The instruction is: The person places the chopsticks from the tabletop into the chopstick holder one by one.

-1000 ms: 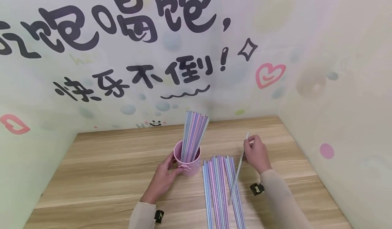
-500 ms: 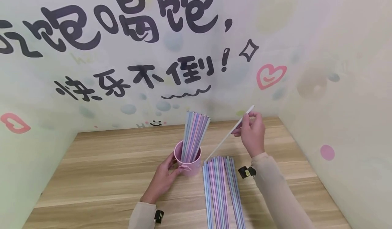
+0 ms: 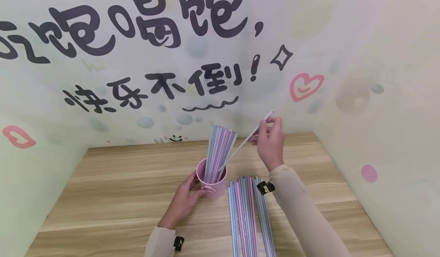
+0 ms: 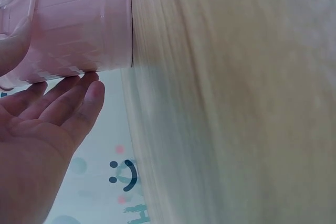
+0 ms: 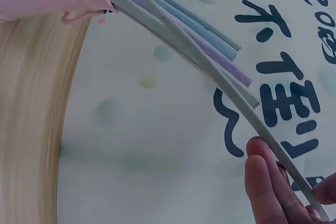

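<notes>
A small pink bucket point(image 3: 216, 191) stands upright on the table, holding a bunch of long pastel straws point(image 3: 220, 150). My left hand point(image 3: 183, 201) grips its side, with the thumb at the front and the fingers point(image 4: 68, 98) against the other side. Above and to the right, my right hand point(image 3: 271, 144) pinches a pale grey-green straw point(image 3: 246, 139) near its upper end. That straw slants down to the left, its lower end at the bucket's mouth beside the bunch. In the right wrist view the pinched straw point(image 5: 231, 90) crosses in front of the others.
More blue, pink and purple straws point(image 3: 247, 219) lie in rows on the wooden table point(image 3: 130, 196), right of the bucket and under the right forearm. A white wall point(image 3: 165, 112) with black lettering rises behind the table, and another wall point(image 3: 388, 108) borders the right side.
My right hand has lifted the straw from above the table rows and carried it up and left, turning its lower end into the bucket's mouth. The left hand and bucket have stayed put.
</notes>
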Demonstrator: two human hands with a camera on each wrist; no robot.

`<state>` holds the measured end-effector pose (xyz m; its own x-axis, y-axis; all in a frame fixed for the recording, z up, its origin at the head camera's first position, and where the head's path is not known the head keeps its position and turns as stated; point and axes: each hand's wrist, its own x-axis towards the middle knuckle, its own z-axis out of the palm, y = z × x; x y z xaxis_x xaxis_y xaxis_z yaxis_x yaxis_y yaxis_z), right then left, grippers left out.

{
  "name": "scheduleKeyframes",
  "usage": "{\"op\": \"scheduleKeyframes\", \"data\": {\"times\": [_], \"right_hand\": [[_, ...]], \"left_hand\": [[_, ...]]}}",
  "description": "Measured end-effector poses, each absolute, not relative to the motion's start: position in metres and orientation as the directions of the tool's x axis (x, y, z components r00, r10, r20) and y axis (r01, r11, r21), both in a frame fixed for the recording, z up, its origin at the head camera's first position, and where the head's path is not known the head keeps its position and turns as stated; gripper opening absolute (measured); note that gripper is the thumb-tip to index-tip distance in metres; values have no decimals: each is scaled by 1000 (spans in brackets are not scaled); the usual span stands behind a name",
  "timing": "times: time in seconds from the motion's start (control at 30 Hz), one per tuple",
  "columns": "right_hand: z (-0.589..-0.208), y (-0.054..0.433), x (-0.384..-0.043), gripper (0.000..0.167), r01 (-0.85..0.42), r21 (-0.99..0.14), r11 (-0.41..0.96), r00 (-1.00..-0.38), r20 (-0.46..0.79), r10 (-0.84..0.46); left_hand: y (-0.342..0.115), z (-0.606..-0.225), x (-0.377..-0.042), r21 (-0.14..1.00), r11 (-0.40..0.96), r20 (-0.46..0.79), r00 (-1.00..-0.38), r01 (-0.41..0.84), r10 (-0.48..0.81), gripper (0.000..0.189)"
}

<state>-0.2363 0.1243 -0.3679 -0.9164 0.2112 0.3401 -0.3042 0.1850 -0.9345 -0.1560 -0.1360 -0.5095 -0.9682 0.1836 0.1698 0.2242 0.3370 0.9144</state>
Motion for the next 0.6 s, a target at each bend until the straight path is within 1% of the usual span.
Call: {"op": "scheduleKeyframes", "data": {"times": [0.23, 0.4, 0.6], "right_hand": [[-378, 112, -232, 21, -288, -935, 207, -939, 318, 130], [-389, 104, -229, 15, -283, -933, 223, -948, 307, 80], [-402, 90, -225, 10, -303, -891, 338, -947, 322, 1]], "left_hand": [[-136, -510, -156, 916, 329, 177, -966, 231, 188, 70], [-136, -510, -156, 917, 318, 184, -963, 239, 194, 72], [-137, -509, -156, 917, 326, 174, -965, 231, 196, 71]]}}
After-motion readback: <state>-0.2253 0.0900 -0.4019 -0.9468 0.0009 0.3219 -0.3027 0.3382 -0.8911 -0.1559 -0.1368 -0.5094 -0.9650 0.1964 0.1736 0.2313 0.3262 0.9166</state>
